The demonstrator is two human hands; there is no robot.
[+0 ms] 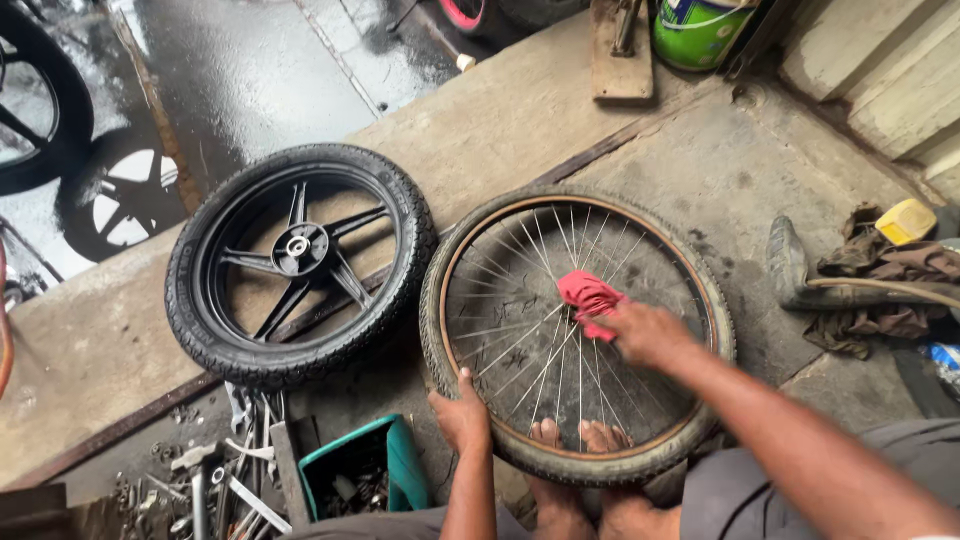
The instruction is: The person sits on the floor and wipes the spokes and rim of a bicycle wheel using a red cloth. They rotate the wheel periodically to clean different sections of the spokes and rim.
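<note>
Spoked wheel flat on concrete floor; both hands on it.

The spoked wheel (577, 335) lies flat on the concrete floor (520, 120), tyre still fitted, rim rusty brown. Right hand (645, 335) sits over the wheel's hub, fingers closed on a red rag (588, 297) pressed onto the spokes. Left hand (462, 418) rests on the wheel's near-left tyre edge, fingers curled over the outer side, thumb pointing inward. Two bare feet (580, 440) rest on the wheel's near rim. Just left of the wheel, touching or nearly so, lies a black alloy wheel (298, 262). A teal bin (368, 478) stands near-left of the wheel.
</note>
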